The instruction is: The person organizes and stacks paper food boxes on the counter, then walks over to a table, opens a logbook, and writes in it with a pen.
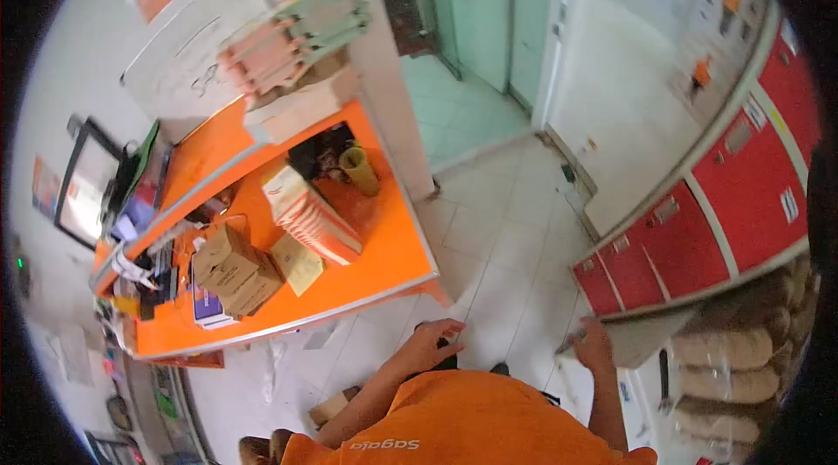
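Note:
My left hand (435,344) hangs in front of my orange shirt, past the front edge of the orange desk. Its fingers are loosely bent and apart, and a dark patch shows behind them. My right hand (594,345) is held out over the floor, near the red lockers, with its fingers slightly spread and a little blurred. I see nothing held in either hand. On the desk (384,266) nearest my left hand stand a brown cardboard box (234,271), a red-and-white striped carton (312,215) and a yellow paper (298,263).
Red lockers (685,242) line the right side, with stacked brown rolls or packs (724,382) below them. A glass door (445,6) stands ahead beyond the tiled floor (489,247). Pink and green egg-tray-like stacks (297,33) sit on the desk's upper shelf, beside a yellow cup (359,171) below.

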